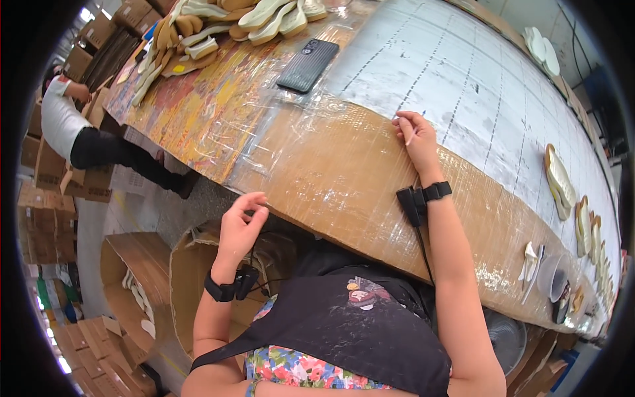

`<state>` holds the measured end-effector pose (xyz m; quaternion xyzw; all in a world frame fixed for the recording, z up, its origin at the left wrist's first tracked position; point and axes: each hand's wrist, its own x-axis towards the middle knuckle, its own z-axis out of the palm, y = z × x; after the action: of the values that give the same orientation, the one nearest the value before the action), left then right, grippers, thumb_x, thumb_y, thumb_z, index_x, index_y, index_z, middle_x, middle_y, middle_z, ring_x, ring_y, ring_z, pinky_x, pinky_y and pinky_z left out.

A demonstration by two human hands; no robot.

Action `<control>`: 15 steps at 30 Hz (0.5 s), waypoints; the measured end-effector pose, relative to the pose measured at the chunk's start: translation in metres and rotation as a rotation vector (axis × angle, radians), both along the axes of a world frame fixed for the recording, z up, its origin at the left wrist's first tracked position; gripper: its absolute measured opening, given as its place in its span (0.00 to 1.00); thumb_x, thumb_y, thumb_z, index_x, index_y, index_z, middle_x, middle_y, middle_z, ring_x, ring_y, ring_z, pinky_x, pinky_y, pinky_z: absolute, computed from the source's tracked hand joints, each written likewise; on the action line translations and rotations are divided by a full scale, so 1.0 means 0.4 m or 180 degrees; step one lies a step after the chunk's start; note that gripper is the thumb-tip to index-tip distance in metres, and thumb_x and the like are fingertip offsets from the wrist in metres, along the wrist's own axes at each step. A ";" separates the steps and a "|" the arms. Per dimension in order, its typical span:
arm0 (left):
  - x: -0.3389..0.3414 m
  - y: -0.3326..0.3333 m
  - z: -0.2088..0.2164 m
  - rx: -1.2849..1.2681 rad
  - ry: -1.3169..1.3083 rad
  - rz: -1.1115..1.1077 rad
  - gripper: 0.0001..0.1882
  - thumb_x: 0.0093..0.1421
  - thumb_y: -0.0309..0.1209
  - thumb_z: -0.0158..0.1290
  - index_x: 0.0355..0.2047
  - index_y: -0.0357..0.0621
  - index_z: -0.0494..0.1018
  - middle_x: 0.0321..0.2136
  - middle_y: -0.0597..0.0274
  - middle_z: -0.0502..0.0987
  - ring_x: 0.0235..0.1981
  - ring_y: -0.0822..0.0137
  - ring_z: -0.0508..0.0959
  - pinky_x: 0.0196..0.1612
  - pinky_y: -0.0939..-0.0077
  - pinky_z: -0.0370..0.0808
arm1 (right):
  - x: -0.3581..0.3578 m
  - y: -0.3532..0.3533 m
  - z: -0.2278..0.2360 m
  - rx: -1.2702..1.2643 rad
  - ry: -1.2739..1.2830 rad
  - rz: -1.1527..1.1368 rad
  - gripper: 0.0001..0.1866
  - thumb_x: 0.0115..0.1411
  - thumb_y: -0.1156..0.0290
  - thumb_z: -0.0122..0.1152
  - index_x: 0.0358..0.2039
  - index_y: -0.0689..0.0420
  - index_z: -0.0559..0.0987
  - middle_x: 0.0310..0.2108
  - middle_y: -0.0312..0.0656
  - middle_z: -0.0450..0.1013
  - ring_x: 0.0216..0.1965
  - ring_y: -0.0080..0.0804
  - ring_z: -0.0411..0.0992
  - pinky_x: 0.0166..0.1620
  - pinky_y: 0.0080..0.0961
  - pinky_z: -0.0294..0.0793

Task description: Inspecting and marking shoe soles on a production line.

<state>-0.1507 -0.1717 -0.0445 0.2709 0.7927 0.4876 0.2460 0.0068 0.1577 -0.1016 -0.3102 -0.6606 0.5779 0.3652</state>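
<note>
Right hand (419, 144) was bent above the brown cardboard (331, 165); I couldn't tell if it held anything. Left hand (239, 230), loosely curled, was near the table (177, 122).

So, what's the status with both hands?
Left hand near the cardboard, seemingly empty. Right hand at its far edge, grip unclear. Phone lying beyond, untouched.

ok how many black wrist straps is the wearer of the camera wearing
2: one strap just behind the left hand, the other strap just behind the right hand. Both show plainly.
</note>
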 end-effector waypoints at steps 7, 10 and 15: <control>0.058 0.302 0.134 0.1243 -0.2451 -0.1325 0.12 0.57 0.28 0.47 0.41 0.39 0.68 0.35 0.61 0.74 0.35 0.73 0.73 0.37 0.78 0.70 | 0.022 -0.047 -0.001 0.0605 -0.0491 -0.0012 0.09 0.55 0.72 0.52 0.35 0.59 0.75 0.28 0.40 0.75 0.28 0.24 0.71 0.32 0.19 0.70; 0.073 0.488 0.120 0.1845 -0.3127 -0.1401 0.11 0.57 0.29 0.47 0.40 0.41 0.69 0.34 0.63 0.74 0.35 0.71 0.73 0.37 0.77 0.70 | 0.066 -0.058 0.015 0.0687 -0.0439 -0.0035 0.09 0.54 0.71 0.52 0.35 0.59 0.75 0.28 0.41 0.75 0.29 0.28 0.71 0.35 0.22 0.70; 0.097 0.688 -0.050 0.2136 -0.3590 -0.0529 0.09 0.55 0.29 0.50 0.37 0.45 0.70 0.30 0.66 0.74 0.31 0.73 0.72 0.31 0.81 0.68 | 0.142 -0.063 0.009 0.0248 -0.0263 0.0075 0.09 0.54 0.73 0.53 0.35 0.60 0.75 0.28 0.41 0.74 0.30 0.25 0.71 0.35 0.21 0.70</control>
<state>-0.1120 0.1034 -0.0647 0.0963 0.3238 0.7547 0.5624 0.0637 0.1327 -0.0978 -0.3117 -0.7007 0.5427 0.3426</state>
